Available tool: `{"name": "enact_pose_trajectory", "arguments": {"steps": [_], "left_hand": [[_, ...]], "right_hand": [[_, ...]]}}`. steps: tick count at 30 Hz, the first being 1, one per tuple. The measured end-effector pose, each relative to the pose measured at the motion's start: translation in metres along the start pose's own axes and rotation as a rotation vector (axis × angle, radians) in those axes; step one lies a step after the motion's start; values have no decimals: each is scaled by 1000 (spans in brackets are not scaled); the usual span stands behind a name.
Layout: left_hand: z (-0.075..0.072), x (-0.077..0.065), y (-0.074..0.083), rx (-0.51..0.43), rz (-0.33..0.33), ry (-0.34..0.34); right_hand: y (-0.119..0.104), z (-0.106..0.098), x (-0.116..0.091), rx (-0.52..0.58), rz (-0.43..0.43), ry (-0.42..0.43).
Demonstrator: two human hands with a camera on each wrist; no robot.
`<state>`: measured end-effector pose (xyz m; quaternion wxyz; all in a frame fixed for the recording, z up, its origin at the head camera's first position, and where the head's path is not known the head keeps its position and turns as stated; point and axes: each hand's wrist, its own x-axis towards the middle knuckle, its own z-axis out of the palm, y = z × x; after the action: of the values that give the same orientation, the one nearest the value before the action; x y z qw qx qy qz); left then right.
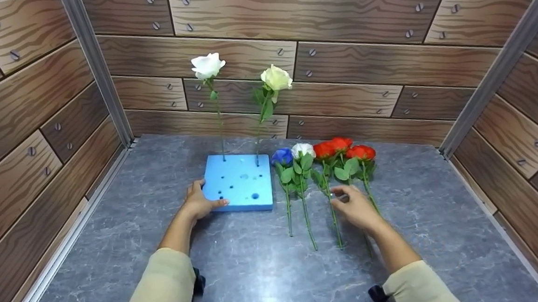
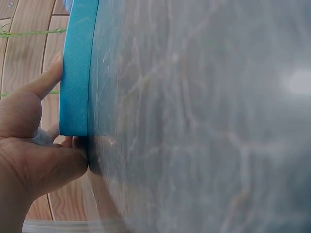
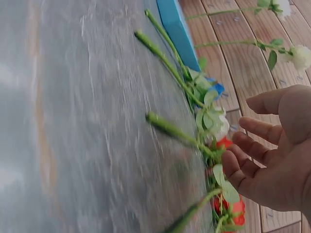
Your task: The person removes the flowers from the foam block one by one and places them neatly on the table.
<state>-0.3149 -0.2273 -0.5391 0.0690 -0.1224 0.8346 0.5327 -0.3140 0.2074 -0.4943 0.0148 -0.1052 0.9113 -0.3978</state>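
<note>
Blue block (image 1: 241,190) sits on the grey table (image 1: 238,265), left of centre; the left hand (image 1: 198,204) grips its near left corner. Along its far edge stand a white rose (image 1: 207,66) on the left and a pale yellow rose (image 1: 276,78) on the right. Right of it lie a blue rose (image 1: 282,156), a second white rose (image 1: 303,151) and red roses (image 1: 361,153), heads far, stems near. Among the red roses' stems is the right hand (image 1: 356,207), fingers loosely bent and released.

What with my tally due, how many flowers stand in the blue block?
2 in the blue block: a white flower left of centre at the far edge, a pale yellow flower near the far right corner. None seems hidden.
</note>
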Motion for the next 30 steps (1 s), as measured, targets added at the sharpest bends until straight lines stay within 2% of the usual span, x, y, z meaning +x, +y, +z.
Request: {"name": "enact_pose_trajectory", "arguments": {"steps": [5, 11, 22, 26, 30], "left_hand": [[1, -1, -1, -2, 17, 0], [1, 0, -1, -10, 7, -2], [2, -1, 0, -10, -3, 4], [3, 0, 0, -1, -10, 6], [1, 1, 1, 3, -11, 6]], "right_hand": [[-8, 14, 6, 49, -3, 38], [-14, 34, 10, 84, 4, 57], [-35, 59, 20, 227, 32, -7], [-40, 68, 26, 241, 32, 9], [-44, 78, 32, 250, -9, 52]]}}
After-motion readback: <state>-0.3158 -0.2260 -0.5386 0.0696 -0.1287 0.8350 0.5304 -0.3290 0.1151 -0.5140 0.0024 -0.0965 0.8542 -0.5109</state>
